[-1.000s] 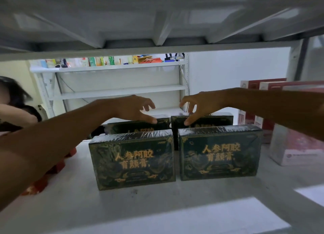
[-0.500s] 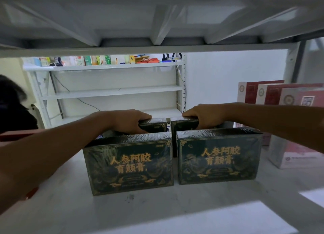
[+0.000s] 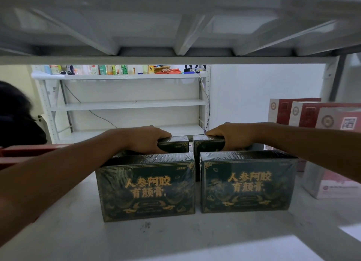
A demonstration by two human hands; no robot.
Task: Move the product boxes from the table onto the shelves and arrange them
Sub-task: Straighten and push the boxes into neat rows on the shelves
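My left hand (image 3: pixel 144 140) is curled round the top edge of the rear left box (image 3: pixel 175 145), and my right hand (image 3: pixel 233 137) grips the top of the rear right box (image 3: pixel 208 146) the same way. All four dark green boxes already stand on the shelf (image 3: pixel 175 239), so I take this to be the arranging stage.

Nearest me, the front left box (image 3: pixel 146 188) and front right box (image 3: pixel 248 184) stand upright side by side with a narrow gap between them. Both are shrink-wrapped and read 人参阿胶育颜膏 in gold. The small print in the left one's top corner is too fine to read. The rear pair stands just behind them, mostly hidden.

I judge the step in hand to be squaring up that rear pair. I would slide the boxes rather than lift them, since the shelf above sits low. Both should move evenly so neither twists, ending in line behind the front pair with a matching gap. My wrists should stay off the front boxes, which could tip forward if nudged. The wrap looks slick, so a firm pinch seems wise.

Further right stand red-and-white boxes (image 3: pixel 304 114) with round emblems and a square code, their text unreadable. Beyond, a white rack (image 3: pixel 132 104) carries small colourful packets on its top level, with labels too small to make out.
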